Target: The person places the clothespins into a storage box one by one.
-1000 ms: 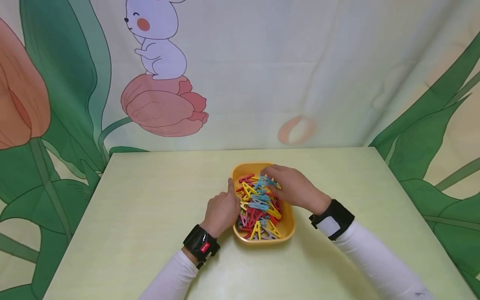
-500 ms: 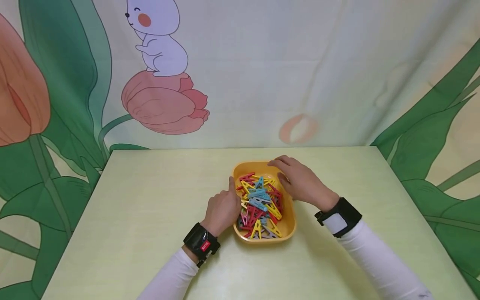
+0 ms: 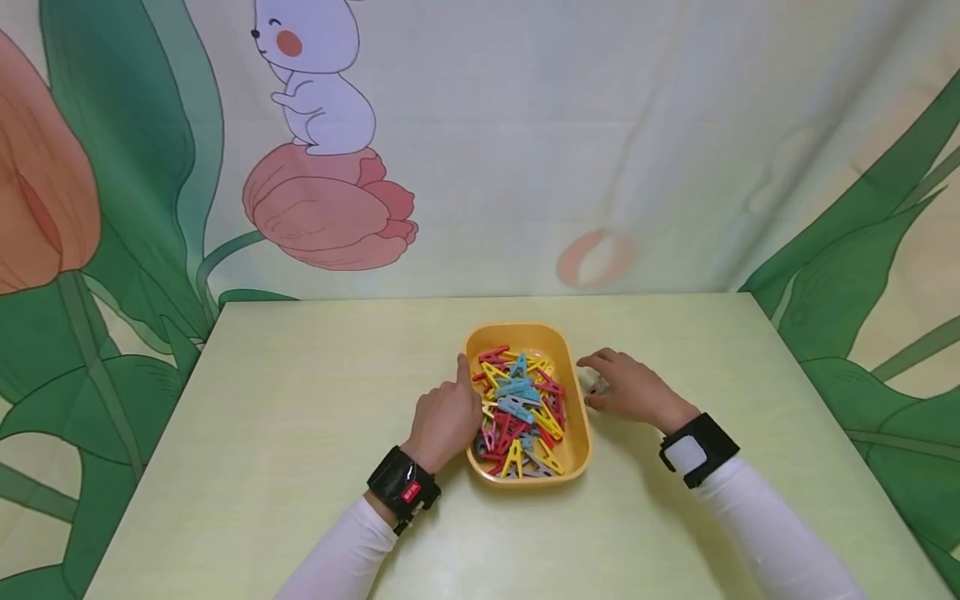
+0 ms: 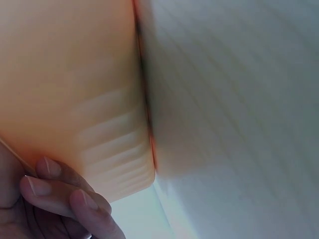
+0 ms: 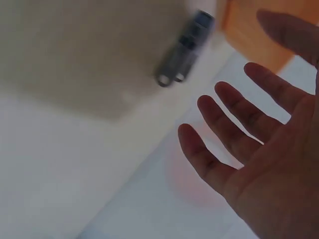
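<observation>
In the head view a yellow plastic container (image 3: 577, 433) stands on the table, heaped with clothespins (image 3: 517, 408) in red, yellow, blue and grey. My left hand (image 3: 444, 421) holds the container's left side at the rim. The left wrist view shows curled fingers (image 4: 60, 194) against its outer wall. To the right of the container, my right hand (image 3: 637, 390) hovers low with fingers spread. A grey clothespin (image 5: 185, 50) lies on the table beside the container, under the right hand and apart from its fingers in the right wrist view.
The pale table (image 3: 300, 417) extends around the container on all sides. Behind its far edge hangs a cloth backdrop (image 3: 487, 167) printed with tulips, leaves and a white animal.
My right hand has moved from among the clothespins, over the container's far right rim, out to the table on the right. My left hand has stayed at the left rim.
</observation>
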The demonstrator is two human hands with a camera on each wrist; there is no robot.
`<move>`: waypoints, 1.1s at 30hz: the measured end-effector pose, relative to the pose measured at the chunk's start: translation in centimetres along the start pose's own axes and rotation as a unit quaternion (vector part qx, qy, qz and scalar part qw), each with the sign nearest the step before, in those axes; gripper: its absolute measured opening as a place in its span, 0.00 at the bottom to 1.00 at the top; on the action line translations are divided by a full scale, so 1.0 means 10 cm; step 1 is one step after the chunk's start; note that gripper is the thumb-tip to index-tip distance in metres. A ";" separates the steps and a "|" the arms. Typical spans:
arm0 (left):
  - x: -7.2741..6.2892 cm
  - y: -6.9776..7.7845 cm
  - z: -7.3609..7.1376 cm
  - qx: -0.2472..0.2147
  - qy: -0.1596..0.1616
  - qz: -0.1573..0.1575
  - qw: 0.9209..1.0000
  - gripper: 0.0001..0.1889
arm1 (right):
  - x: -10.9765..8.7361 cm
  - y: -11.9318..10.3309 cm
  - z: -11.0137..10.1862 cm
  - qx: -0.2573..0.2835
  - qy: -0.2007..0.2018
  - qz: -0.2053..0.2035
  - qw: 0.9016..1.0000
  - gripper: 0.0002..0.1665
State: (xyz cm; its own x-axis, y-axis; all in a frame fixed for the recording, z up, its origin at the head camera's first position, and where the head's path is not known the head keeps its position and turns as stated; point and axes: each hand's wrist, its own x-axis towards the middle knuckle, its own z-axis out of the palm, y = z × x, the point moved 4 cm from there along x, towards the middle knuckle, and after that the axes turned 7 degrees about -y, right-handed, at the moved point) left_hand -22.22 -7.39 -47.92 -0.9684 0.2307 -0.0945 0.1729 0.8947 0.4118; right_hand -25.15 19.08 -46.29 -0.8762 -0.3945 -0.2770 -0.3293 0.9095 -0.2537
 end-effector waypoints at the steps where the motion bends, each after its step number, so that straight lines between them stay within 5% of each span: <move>1: 0.00 0.00 0.00 0.000 0.001 0.001 1.000 0.33 | 0.00 0.02 0.05 0.004 -0.017 0.000 1.000 0.39; 7: 0.00 -0.01 -0.01 0.001 0.003 0.000 1.000 0.33 | -0.01 0.06 0.23 0.006 -0.060 -0.017 0.998 0.43; 14: 0.00 -0.02 -0.01 0.004 0.014 0.001 1.000 0.33 | 0.00 0.12 0.22 -0.030 0.024 -0.042 0.998 0.17; 20: 0.01 -0.01 -0.01 0.014 0.019 0.009 1.000 0.33 | -0.04 0.17 0.08 -0.025 0.058 -0.017 0.998 0.14; 26: 0.01 0.00 -0.04 0.012 0.019 0.002 1.000 0.32 | -0.08 -0.15 -0.31 0.006 0.129 -0.041 0.991 0.17; 33: -0.01 0.00 -0.01 0.003 0.013 0.003 1.000 0.33 | -0.07 -0.64 -0.42 -0.008 0.123 -0.091 0.988 0.19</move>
State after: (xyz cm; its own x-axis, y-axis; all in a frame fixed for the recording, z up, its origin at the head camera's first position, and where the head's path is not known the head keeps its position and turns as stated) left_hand -22.15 -7.41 -47.84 -0.9717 0.2264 -0.0680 0.1803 0.8958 0.4063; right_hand -23.86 14.10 -40.60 -0.8599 -0.5104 0.0061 -0.4936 0.8286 -0.2642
